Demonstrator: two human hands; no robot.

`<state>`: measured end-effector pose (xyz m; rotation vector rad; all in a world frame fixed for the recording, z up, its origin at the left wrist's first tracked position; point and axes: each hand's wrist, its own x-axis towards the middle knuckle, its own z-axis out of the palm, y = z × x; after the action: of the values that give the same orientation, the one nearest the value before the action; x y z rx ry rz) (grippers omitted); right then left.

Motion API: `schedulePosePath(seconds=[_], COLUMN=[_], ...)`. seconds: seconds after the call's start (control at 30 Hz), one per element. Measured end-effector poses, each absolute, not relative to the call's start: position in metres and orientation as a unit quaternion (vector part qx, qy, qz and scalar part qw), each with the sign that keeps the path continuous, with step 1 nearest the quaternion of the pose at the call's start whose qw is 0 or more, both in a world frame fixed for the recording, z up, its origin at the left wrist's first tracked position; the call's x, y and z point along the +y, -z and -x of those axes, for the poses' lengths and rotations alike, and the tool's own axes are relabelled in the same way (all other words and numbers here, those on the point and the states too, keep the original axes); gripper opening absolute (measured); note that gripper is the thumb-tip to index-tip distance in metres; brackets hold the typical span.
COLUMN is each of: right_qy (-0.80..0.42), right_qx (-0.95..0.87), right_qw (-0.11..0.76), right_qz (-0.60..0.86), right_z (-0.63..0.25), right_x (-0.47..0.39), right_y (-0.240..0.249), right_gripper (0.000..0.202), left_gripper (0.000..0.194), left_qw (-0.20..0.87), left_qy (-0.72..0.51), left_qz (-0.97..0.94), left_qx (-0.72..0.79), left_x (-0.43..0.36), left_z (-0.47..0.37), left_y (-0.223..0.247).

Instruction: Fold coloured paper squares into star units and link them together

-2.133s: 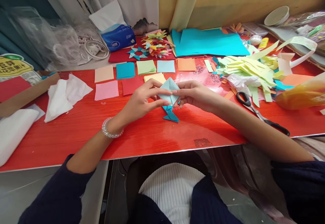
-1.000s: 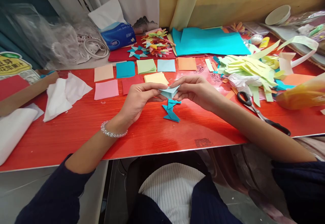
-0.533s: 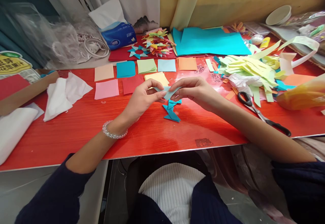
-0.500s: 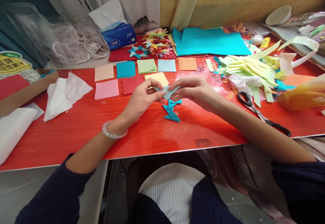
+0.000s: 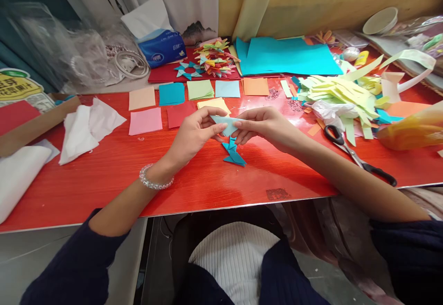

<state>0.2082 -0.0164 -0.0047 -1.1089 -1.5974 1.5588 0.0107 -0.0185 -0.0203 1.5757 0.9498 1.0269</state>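
Left hand (image 5: 194, 132) and right hand (image 5: 263, 124) pinch the pale-blue folded paper (image 5: 230, 129), over the far end of turquoise folded piece (image 5: 234, 154) on bench (image 5: 194, 182). Probably very light, thin, easily creased; best gripped gently at its side corners.

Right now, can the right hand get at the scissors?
Likely yes: the scissors lie uncovered on the red table, but the right hand would first have to release the folded light-blue paper.
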Motion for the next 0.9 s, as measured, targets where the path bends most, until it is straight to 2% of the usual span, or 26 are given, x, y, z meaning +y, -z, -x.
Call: schedulePosePath(seconds=[0.67,0.9], right_qy=[-0.615,-0.605], right_qx=[-0.602,-0.581], right_qw=[0.291,0.325], right_qz=[0.417,0.438], right_z=[-0.2071,-0.2006], right_x=[-0.0157,-0.0217], right_y=[0.0103,0.0067], right_gripper=[0.030,0.023], left_gripper=[0.016,0.038], left_qw=[0.573,0.620], left_qy=[-0.425,-0.402], left_qz=[-0.577,-0.543], left_qx=[0.398,0.398], left_x=[-0.0210,-0.0220], left_z=[-0.0143,-0.0172], left_y=[0.0155,0.0185])
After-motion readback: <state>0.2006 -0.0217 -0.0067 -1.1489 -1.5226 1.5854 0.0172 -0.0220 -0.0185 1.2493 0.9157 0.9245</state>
